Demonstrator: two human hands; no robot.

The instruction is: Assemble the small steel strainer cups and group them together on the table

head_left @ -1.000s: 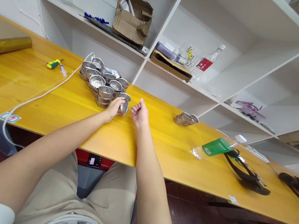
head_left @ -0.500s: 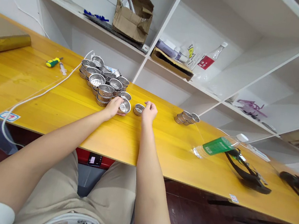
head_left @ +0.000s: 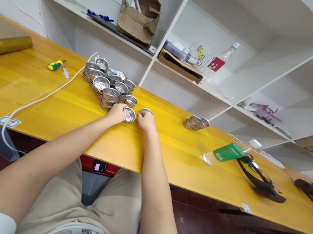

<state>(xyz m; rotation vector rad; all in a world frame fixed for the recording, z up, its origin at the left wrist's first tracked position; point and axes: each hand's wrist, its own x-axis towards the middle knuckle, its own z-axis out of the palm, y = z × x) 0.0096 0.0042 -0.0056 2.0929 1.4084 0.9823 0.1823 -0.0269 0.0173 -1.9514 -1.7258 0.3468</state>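
Left hand: clamped on round, silver, perforated metal cup, on or just above yellow wooden table | right hand: beside second cup, grip could not be told | judged best: light rim pinch, cup level.

Head view: perforated metal cup gripped at rim by left hand | second cup partly hidden behind right hand | stacked cups clustered beyond left hand | smaller cup group seen farther right, near green-labelled bottle, tilted | all borne by yellow table
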